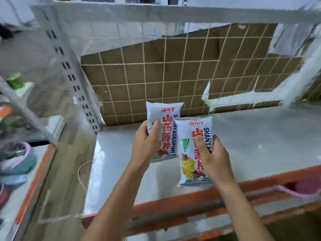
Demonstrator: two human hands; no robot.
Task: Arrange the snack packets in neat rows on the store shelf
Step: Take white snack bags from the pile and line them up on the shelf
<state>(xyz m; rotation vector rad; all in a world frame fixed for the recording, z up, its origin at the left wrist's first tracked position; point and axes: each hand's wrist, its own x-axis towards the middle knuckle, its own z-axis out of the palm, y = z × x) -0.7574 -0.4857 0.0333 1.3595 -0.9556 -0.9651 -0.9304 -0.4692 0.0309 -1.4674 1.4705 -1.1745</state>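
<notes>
two white snack packets with red characters, black "shanyaobopian" lettering and a yellow food picture are both in my hands over the shelf. the left packet stands upright and further in, near the back; the right packet sits nearer the front edge, and its top left corner overlaps the first one's right side in this view. i cannot tell whether either bottom edge touches the shelf. the shelf is a pale grey, slightly shiny board with an orange front edge. behind it runs a wire grid with brown cardboard pressed against it, and a torn white strip lies along the back on the right. a slotted metal upright rises at the left corner, with a loop of thin cord hanging beside the shelf's left edge. further left a neighbouring shelf holds blurred goods i cannot identify. the left grip is closed on the left packet, thumb across the front and fingers behind its left edge. the right grip is closed on the right packet, thumb on the face and fingers curled round its right edge. both forearms reach in from below.
</notes>
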